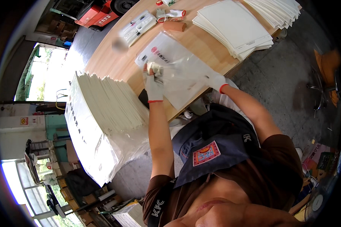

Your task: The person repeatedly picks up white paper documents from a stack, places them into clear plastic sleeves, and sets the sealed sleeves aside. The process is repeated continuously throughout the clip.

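Using the clear plastic bag point(187, 73) as the reference point: it's lying flat across the near edge of the wooden table point(106, 49), red and black print at its far left end. Closest in, left of the bag, is a big block of cream sheets point(113, 106) with loose clear wrap point(102, 166) around it, the sheet edges out in the open.

Hands next, both in white gloves with red cuffs. Left hand point(154, 87) is on the left part of the bag, fingers partly bent around something pale and crumpled; might be gathered plastic, can't tell. Right hand point(217, 82) is at the bag's right edge, fingers looking nearly together on the plastic, though it's too washed out to swear to a firm grip.

Progress-wise, I'd call it early to middle: the bag's laid out with both hands at it, but I can't make out a stack inside. Whatever's left for this bag, it doesn't look finished to me.

Just past the bag's far edge there's an orange-brown block point(174, 26), with spare gloves point(171, 16) behind it and a clear packet point(140, 28) off to their left. Beyond the bag to the right, a pile of white sheets point(231, 28) sits unbagged, with a fanned pile point(274, 11) past that. Way beyond the bag, far left: a red forklift point(98, 15).
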{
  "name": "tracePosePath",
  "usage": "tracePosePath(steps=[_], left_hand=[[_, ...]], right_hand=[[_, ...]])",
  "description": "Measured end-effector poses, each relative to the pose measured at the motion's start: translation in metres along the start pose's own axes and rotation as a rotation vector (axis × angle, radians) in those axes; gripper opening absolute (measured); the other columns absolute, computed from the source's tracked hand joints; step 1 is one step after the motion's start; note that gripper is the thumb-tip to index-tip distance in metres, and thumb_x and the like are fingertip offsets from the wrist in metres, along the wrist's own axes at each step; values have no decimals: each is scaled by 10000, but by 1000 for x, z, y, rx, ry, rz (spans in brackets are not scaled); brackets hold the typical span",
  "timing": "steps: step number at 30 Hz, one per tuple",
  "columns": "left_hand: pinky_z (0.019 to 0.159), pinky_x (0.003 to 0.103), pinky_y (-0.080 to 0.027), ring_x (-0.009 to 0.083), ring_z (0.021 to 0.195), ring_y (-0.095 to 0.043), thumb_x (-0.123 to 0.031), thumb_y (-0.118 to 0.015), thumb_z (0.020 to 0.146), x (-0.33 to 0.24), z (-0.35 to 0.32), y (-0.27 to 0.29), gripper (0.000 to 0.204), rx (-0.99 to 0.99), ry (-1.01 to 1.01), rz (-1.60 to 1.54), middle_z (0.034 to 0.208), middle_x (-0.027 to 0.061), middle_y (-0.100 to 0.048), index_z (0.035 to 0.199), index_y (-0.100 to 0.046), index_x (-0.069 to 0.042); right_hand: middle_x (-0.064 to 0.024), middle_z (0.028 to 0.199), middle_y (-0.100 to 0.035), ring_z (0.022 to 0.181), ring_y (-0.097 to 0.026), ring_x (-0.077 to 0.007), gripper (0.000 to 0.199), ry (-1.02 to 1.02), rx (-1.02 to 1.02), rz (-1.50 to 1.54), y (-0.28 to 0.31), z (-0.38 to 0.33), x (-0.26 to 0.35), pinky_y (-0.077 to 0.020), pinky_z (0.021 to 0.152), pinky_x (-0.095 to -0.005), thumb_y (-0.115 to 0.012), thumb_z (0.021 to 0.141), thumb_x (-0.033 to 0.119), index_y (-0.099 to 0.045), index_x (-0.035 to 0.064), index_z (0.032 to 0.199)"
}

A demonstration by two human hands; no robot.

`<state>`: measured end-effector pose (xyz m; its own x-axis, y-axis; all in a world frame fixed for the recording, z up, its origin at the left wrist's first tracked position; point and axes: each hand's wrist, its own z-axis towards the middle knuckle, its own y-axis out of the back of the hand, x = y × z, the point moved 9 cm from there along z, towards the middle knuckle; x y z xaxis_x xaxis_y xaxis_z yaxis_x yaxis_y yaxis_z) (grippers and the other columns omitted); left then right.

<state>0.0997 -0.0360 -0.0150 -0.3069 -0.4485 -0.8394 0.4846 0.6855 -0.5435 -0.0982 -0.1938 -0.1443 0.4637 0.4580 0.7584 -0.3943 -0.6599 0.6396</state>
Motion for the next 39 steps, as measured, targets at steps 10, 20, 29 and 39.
tracePosePath(steps=[10,20,29,39], left_hand=[[644,318,-500,216,724,-620,49,-550,802,9,-90,-145,315,568,-493,1070,929,139,-652,1098,-581,-56],[692,350,-498,304,780,-631,-63,-565,881,51,-141,-119,229,610,-394,1214,934,112,-643,1104,-609,-79],[622,221,-463,86,820,-583,-25,-499,910,96,-72,-26,289,356,240,816,1083,64,-613,1192,-559,-31],[833,288,-475,166,938,-576,-289,-543,942,159,-73,-128,377,445,622,290,1067,66,-615,1232,-543,-49]], right_hand=[[-196,1002,-618,913,-584,-354,370,344,145,-293,4,-13,147,-473,772,-398,-421,925,368,-598,103,1115],[-182,1016,-643,913,-624,-342,388,252,431,-271,-9,-37,94,-502,773,-395,-489,895,419,-645,98,1047],[-119,964,-625,919,-611,-292,338,197,-453,-867,189,-10,-14,-508,808,-436,-601,817,326,-569,70,1036],[-124,591,-602,499,-626,-242,132,725,-325,-953,172,-66,95,-489,417,-394,-525,789,159,-558,65,702]])
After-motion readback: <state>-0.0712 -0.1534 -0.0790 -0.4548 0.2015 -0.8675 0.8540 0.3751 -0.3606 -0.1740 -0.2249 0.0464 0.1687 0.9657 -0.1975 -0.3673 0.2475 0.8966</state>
